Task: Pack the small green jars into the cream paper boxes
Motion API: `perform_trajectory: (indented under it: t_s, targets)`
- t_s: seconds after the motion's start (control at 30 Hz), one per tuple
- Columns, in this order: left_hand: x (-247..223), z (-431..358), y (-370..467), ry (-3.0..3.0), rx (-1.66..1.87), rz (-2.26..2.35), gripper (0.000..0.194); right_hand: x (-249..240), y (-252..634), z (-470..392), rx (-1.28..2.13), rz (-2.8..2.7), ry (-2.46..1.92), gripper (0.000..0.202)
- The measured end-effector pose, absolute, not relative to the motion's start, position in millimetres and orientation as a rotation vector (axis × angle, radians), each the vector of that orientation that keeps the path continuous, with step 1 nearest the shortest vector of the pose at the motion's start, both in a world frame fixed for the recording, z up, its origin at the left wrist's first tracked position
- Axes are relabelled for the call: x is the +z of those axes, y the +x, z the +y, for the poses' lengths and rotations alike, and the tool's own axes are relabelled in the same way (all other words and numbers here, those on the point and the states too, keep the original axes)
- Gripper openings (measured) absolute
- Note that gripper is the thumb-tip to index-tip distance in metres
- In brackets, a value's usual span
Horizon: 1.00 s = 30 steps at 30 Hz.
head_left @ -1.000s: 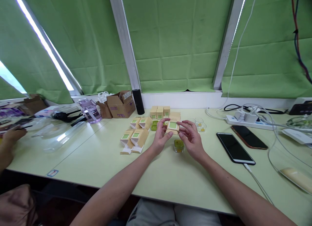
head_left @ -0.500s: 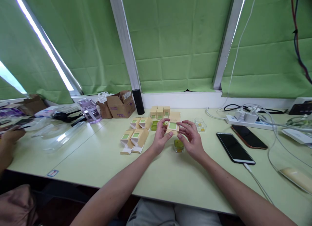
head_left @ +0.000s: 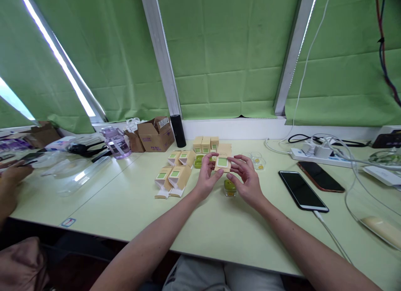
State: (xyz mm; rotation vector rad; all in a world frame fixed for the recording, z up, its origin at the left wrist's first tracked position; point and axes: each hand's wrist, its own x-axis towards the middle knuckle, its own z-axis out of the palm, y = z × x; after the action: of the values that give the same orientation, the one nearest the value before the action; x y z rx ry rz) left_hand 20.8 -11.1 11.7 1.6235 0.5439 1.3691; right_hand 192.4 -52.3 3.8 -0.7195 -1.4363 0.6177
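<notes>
Between my two hands is a small tan cardboard box (head_left: 222,162) with a green square on its face. My left hand (head_left: 207,174) grips its left side, thumb at the lower edge. My right hand (head_left: 247,176) holds the right side with fingertips and thumb. Just below the box, a small clear container with a green lid (head_left: 229,186) stands on the table. To the left are several similar tan boxes (head_left: 178,177) with open flaps. Closed ones (head_left: 205,144) stand in a row behind. Green lids (head_left: 198,161) lie beside my left hand, and clear containers (head_left: 257,161) sit beyond my right.
Two phones (head_left: 303,191) (head_left: 321,177) and a power strip (head_left: 319,156) with cables lie at right. A black cylinder (head_left: 177,131), an open carton (head_left: 156,135) and a purple bottle (head_left: 115,142) stand at back left. Another person's hand (head_left: 15,178) is at far left.
The flap at the box's lower edge, raised before, now looks folded in flatter. Both my hands stay in nearly the same place.
</notes>
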Motion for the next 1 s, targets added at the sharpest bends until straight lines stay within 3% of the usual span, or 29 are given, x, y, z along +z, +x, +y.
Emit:
perform_trajectory:
  t_s: [1.0]
  targets:
    - [14.3,-12.0,25.9,1.694,1.453,0.656,0.051,4.0,191.7,-50.8,0.597,-1.371,-0.776,0.033]
